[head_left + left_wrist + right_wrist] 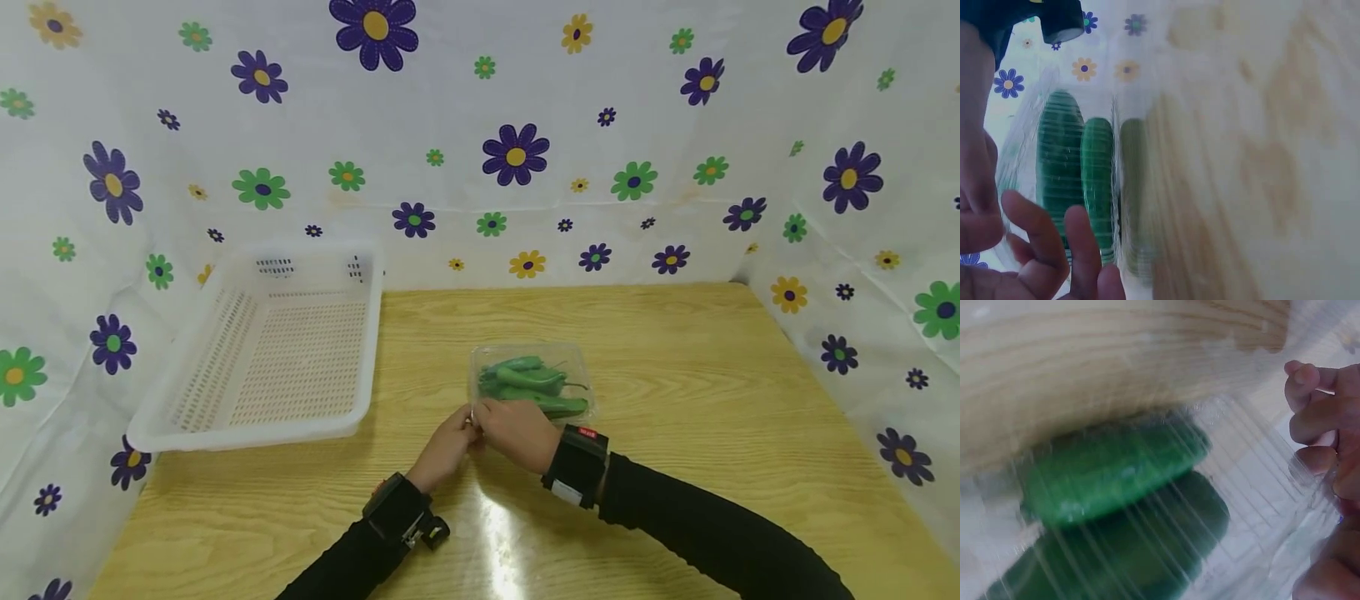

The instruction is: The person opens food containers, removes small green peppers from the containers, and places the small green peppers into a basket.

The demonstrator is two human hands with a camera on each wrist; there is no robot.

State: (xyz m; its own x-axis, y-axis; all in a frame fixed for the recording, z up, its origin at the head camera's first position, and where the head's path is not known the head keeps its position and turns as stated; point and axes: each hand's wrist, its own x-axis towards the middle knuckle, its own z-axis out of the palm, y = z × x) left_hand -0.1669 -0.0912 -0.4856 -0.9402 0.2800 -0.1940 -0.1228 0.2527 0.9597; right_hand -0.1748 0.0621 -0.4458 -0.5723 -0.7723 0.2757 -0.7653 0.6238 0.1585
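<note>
A clear plastic box (576,360) of green peppers (527,379) sits on the table in front of me. Its ribbed wall shows close up in both wrist views, with long green peppers (1060,156) behind it. My left hand (447,447) pinches the box's near left corner. Beside it my right hand (520,433) grips the same corner, its forearm reaching in from the right and the hand overlapping the near edge. The two hands meet at the corner, and their fingertips are partly hidden in the head view.
A large white perforated basket (360,421) stands at the left of the wooden table (675,375). Flower-printed cloth (450,100) hangs behind the table and along both sides. Black devices are strapped to both wrists.
</note>
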